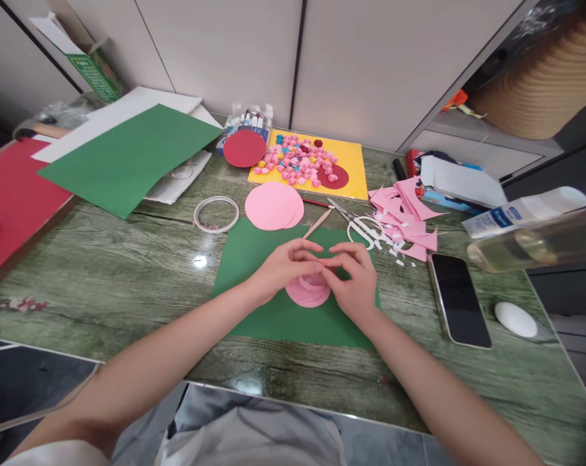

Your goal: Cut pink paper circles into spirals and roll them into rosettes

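two hands pinch a curled pink paper strip (pixel 311 283) above a green sheet

the left hand (pixel 290 265) and the right hand (pixel 353 281) meet fingertip to fingertip, each in a narrow thumb-and-finger grip on the strip, its far end hidden by the fingers; the strip sits over a pink paper round (pixel 306 300) on the green sheet (pixel 273 323), near the middle of the marbled table (pixel 142 278); just beyond the hands lie a pointed wooden stick (pixel 318 223) and white-handled scissors (pixel 351 216), with overlapping pink discs (pixel 270 206) to the left, a roll of tape (pixel 196 215) beside them, and pink offcuts (pixel 402 223) to the right, while a phone (pixel 460 301) lies near the right forearm
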Demonstrator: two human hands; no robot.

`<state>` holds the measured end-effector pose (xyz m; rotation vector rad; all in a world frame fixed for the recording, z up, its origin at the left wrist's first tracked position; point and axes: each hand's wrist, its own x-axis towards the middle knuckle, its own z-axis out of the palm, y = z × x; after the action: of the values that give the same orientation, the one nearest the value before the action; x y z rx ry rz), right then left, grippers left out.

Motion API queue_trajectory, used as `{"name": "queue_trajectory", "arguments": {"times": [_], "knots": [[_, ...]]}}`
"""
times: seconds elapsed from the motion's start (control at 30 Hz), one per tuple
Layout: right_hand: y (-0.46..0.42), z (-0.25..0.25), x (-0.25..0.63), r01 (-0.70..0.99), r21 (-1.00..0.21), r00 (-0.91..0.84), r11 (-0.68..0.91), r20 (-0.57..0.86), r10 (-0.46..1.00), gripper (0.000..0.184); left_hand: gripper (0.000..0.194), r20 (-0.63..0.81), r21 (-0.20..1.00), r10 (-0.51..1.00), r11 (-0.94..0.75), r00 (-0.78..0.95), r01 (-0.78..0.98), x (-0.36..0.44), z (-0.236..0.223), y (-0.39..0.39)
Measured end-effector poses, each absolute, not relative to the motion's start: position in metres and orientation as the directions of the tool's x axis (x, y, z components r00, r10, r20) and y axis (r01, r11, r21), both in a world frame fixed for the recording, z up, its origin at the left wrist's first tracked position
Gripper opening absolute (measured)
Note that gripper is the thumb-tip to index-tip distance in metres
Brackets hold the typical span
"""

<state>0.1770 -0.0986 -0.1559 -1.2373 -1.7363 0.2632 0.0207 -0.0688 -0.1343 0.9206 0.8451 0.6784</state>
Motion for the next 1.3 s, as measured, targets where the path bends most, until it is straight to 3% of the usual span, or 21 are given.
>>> {"name": "queue_trajectory", "arguments": {"times": [0.53, 0.77, 1.1, 1.3], "knots": [[-0.101, -0.156, 0.177, 0.647, -0.580, -0.120, 0.495, 0.564, 0.817, 0.012, 0.028, -0.336, 0.908, 0.787, 0.417, 0.517, -0.044, 0.022, -0.128, -0.071], [-0.099, -0.153, 0.177, 0.629, -0.624, -0.095, 0.463, 0.530, 0.843, 0.004, 0.032, -0.321, 0.876, 0.818, 0.448, 0.477, -0.177, 0.019, -0.141, -0.068], [-0.099, -0.159, 0.177, 0.590, -0.631, -0.223, 0.503, 0.471, 0.853, 0.033, 0.033, -0.305, 0.879, 0.825, 0.436, 0.476, -0.193, 0.019, -0.140, -0.068], [-0.098, -0.158, 0.178, 0.617, -0.616, -0.139, 0.490, 0.527, 0.838, 0.022, 0.035, -0.309, 0.880, 0.817, 0.440, 0.486, -0.180, 0.019, -0.142, -0.068]]}}
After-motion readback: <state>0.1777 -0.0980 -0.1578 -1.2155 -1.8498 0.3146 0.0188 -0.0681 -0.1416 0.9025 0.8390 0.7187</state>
